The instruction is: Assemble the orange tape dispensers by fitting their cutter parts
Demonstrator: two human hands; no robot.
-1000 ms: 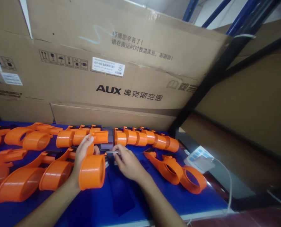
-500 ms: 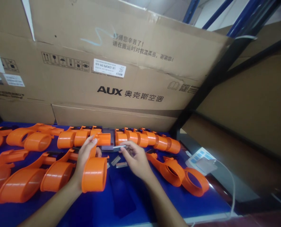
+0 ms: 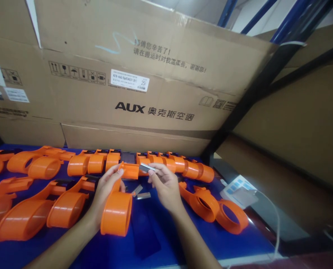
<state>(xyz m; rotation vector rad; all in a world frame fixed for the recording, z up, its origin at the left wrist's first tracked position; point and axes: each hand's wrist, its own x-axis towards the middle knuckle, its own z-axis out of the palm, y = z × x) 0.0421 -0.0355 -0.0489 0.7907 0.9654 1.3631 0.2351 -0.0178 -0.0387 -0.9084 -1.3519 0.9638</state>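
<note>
My left hand (image 3: 107, 192) is wrapped round the handle of an orange plastic tape dispenser (image 3: 116, 215), its wide ring hanging below and its trough-shaped end pointing right. Between the thumb and fingers of my right hand (image 3: 166, 186) is a small metal plate (image 3: 147, 167). The plate's left end is right by the dispenser's trough; whether they touch I cannot tell. On the blue table surface between my hands lie a loose metal plate (image 3: 144, 195) and another partly hidden one.
More orange tape dispensers stand in rows at the left (image 3: 26, 216) and along the back (image 3: 177, 164), several with dark parts. Two lie at the right (image 3: 232, 216). A dark tray (image 3: 128, 157) sits at the back, before a large cardboard box (image 3: 85, 97). A white device (image 3: 237, 189) with a cable is farther right.
My left hand has brought the dispenser slightly right. My right hand has raised and tilted the metal plate, so its end is now beside the dispenser's trough.
</note>
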